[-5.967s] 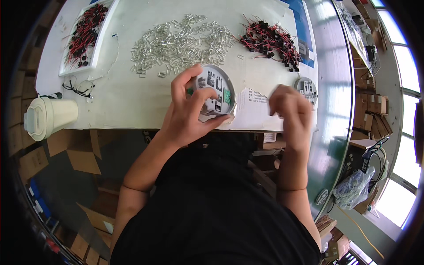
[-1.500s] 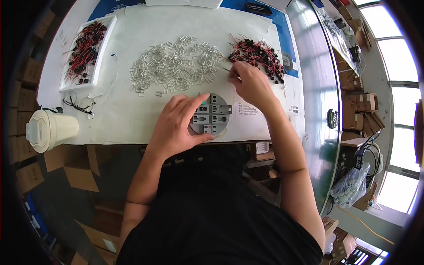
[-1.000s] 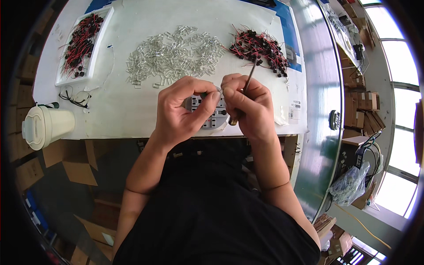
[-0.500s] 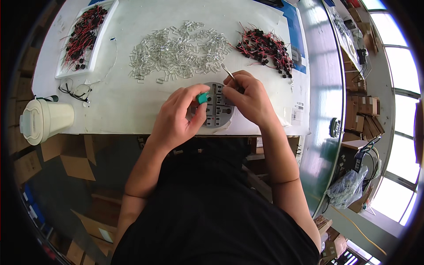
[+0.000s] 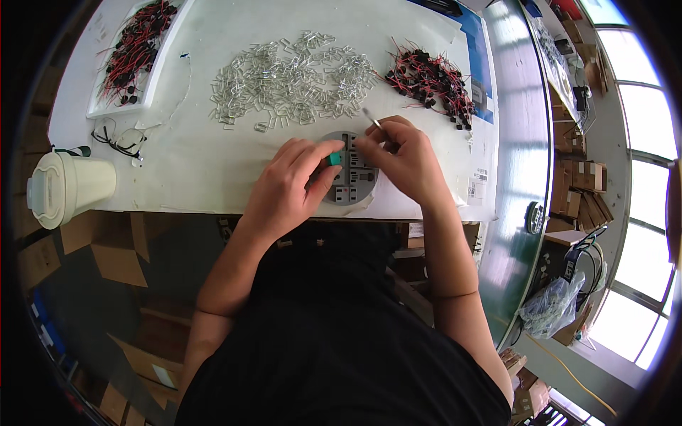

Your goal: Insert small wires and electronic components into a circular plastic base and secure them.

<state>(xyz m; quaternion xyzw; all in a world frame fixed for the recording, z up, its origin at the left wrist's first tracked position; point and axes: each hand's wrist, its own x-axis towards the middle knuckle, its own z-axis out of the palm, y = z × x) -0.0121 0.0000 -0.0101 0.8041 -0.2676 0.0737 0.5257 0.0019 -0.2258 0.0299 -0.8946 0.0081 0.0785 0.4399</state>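
A small green block [image 5: 333, 160] is pinched between the thumb and forefinger of my left hand [image 5: 284, 181], over the left part of a round grey plate [image 5: 364, 193]. The plate lies near the table's front edge, with several small dark-and-light parts set in its surface. My right hand [image 5: 408, 160] is closed around a slim tool with a metal tip [image 5: 373, 118], which points up and away to the left. Its handle is mostly hidden by the fingers, so its exact kind cannot be told. The right thumb and forefinger reach the plate's upper right part.
Clear U-shaped pieces [image 5: 291, 82] lie heaped beyond the plate. Black parts with red wires [image 5: 430, 78] are piled at the right, and more fill a white tray [image 5: 153, 89] at far left. Glasses [image 5: 117, 139] and a cream lidded container [image 5: 89, 186] sit at the left.
My left hand has brought the green block slightly right, further over the plate. The right hand's tool has tilted a little, its tip now nearer the plate. The view has shifted slightly.
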